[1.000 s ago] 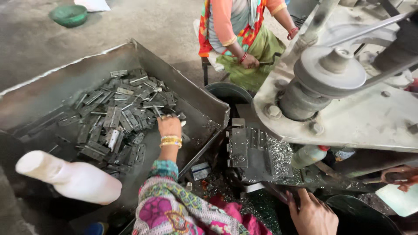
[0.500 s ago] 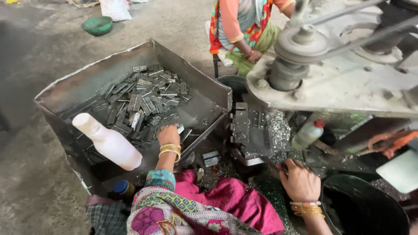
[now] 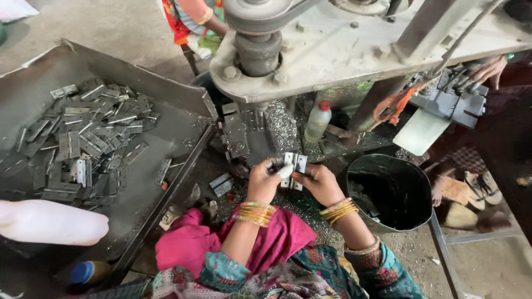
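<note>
Both my hands meet in front of me, just below the press machine (image 3: 354, 44). My left hand (image 3: 265, 180) and my right hand (image 3: 317, 182) together grip a small grey metal hinge (image 3: 292, 165), its two leaves spread open. Gold bangles ring both wrists. The hinge sits close to the machine's dark die block (image 3: 244, 135), which is dusted with metal shavings. A big pile of the same flat grey hinges (image 3: 83, 138) lies in the sheet-metal tray (image 3: 149, 83) to my left. Two more loose hinges (image 3: 221, 184) lie on the floor near my left hand.
A black bucket (image 3: 390, 191) stands at my right. A small plastic bottle with a red cap (image 3: 318, 120) stands under the machine. A white bottle (image 3: 52, 221) lies at the near left. Another person sits beyond the machine (image 3: 197, 22); a co-worker's hand (image 3: 490, 69) works at the far right.
My left hand has left the tray and come to the middle, where both hands now hold a hinge. The view has swung right toward the machine.
</note>
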